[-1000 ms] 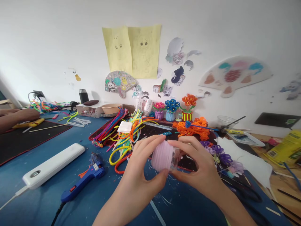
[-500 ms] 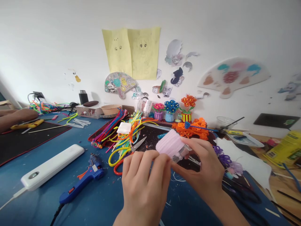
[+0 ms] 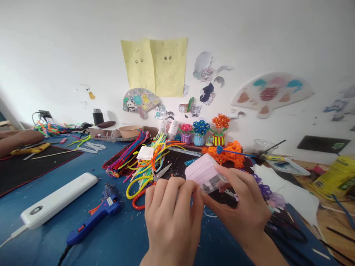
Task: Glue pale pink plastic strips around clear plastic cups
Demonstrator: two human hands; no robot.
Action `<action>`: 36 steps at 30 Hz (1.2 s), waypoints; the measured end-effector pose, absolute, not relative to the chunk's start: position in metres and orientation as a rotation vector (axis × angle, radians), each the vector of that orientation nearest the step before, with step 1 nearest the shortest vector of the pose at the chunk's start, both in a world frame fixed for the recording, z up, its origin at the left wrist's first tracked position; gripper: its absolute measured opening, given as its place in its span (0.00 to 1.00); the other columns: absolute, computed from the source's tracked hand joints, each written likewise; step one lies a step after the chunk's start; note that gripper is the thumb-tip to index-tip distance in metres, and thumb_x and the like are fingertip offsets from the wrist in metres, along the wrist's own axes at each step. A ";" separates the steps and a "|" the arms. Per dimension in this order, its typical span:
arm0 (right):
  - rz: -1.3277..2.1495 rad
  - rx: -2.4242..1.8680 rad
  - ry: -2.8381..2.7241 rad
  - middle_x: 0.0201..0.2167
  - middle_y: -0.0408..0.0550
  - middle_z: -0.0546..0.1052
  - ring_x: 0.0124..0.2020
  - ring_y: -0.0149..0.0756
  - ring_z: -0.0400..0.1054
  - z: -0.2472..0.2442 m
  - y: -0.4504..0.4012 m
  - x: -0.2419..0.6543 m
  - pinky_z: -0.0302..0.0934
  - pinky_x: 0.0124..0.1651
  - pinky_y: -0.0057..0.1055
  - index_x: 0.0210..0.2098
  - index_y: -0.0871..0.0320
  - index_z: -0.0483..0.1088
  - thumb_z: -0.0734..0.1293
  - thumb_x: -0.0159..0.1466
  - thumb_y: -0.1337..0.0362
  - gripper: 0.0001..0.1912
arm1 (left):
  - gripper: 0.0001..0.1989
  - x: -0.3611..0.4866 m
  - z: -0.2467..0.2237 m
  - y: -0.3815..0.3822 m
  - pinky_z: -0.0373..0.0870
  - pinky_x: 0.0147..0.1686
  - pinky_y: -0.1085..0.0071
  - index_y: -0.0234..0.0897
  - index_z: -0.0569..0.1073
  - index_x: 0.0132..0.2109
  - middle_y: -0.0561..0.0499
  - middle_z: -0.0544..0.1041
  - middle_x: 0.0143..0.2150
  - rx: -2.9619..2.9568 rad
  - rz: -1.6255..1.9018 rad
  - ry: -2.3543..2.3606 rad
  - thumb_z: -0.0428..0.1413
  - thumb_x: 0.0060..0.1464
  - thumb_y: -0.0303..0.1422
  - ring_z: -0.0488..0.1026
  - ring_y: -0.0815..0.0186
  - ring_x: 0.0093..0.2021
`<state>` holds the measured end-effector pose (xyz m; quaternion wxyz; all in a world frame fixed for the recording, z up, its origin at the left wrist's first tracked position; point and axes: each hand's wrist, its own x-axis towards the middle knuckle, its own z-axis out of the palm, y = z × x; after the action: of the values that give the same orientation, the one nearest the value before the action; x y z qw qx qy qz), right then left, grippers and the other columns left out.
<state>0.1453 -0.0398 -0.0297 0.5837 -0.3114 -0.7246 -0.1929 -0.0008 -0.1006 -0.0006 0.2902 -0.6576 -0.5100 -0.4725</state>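
Note:
A small clear plastic container (image 3: pixel 213 183) is held tilted in front of me, with pale pink pipe cleaner (image 3: pixel 202 169) wound around much of it. My right hand (image 3: pixel 241 201) grips it from the right, thumb below and fingers above, the bare clear end towards the palm. My left hand (image 3: pixel 173 214) is closed at the near edge of the winding, pinching the pink pipe cleaner there; its fingertips are mostly hidden. Just beyond my left hand lie scissors (image 3: pixel 141 194) with yellow and orange handles.
A blue glue gun (image 3: pixel 94 216) and a white power bank (image 3: pixel 59 199) lie to the left. Coloured pipe cleaners (image 3: pixel 152 155) fill a tray ahead. Behind stand small flower pots (image 3: pixel 199 139); orange pipe-cleaner flowers (image 3: pixel 233 157) lie nearer. Another person's hand (image 3: pixel 23 138) rests at far left.
The view has shifted slightly. The wrapped container has turned a little in my right hand, showing more of its clear end. Both hands keep their hold.

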 end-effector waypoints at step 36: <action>0.113 -0.740 -2.037 0.48 0.49 0.63 0.44 0.38 0.68 -0.027 -0.036 0.147 0.70 0.44 0.33 0.62 0.48 0.61 0.68 0.58 0.67 0.32 | 0.26 -0.037 -0.015 -0.110 0.58 0.44 0.63 0.44 0.71 0.60 0.46 0.75 0.45 -1.948 -0.868 -1.316 0.53 0.56 0.19 0.67 0.60 0.42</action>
<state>0.1468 -0.0355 -0.0275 0.4666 -0.3016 -0.8302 0.0461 -0.0374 -0.1098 -0.0149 0.3126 -0.7385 -0.4988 -0.3289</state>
